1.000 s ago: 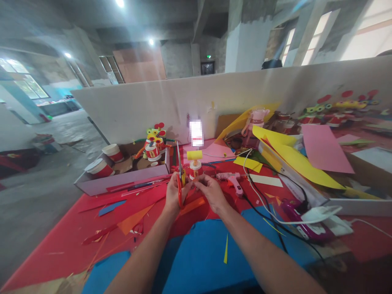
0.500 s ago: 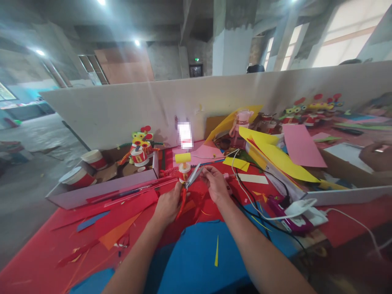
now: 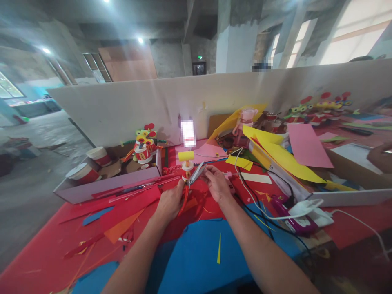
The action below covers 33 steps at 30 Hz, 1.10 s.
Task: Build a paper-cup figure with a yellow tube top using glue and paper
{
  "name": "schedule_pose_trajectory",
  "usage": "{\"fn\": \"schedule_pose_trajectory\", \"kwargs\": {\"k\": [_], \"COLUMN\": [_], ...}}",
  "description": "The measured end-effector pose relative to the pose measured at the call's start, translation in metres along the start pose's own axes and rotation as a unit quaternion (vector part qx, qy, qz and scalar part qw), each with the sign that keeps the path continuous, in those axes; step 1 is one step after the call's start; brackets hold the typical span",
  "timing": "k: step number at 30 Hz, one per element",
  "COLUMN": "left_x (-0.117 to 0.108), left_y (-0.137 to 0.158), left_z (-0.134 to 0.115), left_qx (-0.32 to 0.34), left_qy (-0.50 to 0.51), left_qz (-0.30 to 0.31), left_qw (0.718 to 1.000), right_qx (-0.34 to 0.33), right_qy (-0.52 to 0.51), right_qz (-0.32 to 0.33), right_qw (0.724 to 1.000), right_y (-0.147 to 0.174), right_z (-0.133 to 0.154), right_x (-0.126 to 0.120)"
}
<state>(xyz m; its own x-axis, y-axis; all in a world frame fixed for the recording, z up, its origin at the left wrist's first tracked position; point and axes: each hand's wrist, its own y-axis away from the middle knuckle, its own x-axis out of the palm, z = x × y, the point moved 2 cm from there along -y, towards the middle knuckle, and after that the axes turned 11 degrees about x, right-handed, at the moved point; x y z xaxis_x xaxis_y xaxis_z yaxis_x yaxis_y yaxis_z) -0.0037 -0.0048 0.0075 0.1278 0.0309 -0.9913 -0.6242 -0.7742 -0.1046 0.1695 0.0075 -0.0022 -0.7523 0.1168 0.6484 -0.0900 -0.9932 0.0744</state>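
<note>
My left hand (image 3: 172,201) is closed round the red handles of a pair of scissors (image 3: 196,174), whose silver blades point up and to the right. At the blade tips, my right hand (image 3: 217,179) is pinched closed. Whatever sits between its fingertips is too small to make out. Just behind the scissors stands a small red and white paper cup (image 3: 187,170) with a yellow paper roll (image 3: 186,156) above it. Red coiled strips (image 3: 171,169) lie to its left.
At left, an open box (image 3: 107,183) holds paper cups and a finished cup figure (image 3: 143,149). On the right are a box with yellow sheets (image 3: 275,155), a purple power strip (image 3: 295,218) and loose cables. Blue paper (image 3: 199,253) covers the front; another person's hand (image 3: 379,157) shows at far right.
The whole view has shifted slightly, so things appear a little farther right. Both hands keep nearly the same pose, with the scissors still in the left.
</note>
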Motion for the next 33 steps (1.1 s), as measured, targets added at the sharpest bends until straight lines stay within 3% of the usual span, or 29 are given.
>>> {"fn": "schedule_pose_trajectory", "kwargs": {"k": [9, 21, 33], "left_x": [-0.0014, -0.0073, -0.0067], "left_y": [0.0006, 0.0005, -0.0001], "left_z": [-0.001, -0.0047, -0.0045], "left_qx": [-0.006, -0.022, -0.022], "left_qy": [0.017, -0.014, -0.007], "left_qz": [0.003, 0.059, 0.058], "left_qw": [1.0, 0.998, 0.998], "right_qx": [0.007, 0.006, 0.009], "right_qy": [-0.028, -0.047, -0.045], "right_qz": [0.005, 0.019, 0.021], "right_qw": [1.0, 0.999, 0.999], "right_y": [0.0003, -0.0009, -0.0013], "right_z": [-0.0013, -0.0025, -0.0022], "right_x": [-0.0002, -0.0006, -0.0016]}}
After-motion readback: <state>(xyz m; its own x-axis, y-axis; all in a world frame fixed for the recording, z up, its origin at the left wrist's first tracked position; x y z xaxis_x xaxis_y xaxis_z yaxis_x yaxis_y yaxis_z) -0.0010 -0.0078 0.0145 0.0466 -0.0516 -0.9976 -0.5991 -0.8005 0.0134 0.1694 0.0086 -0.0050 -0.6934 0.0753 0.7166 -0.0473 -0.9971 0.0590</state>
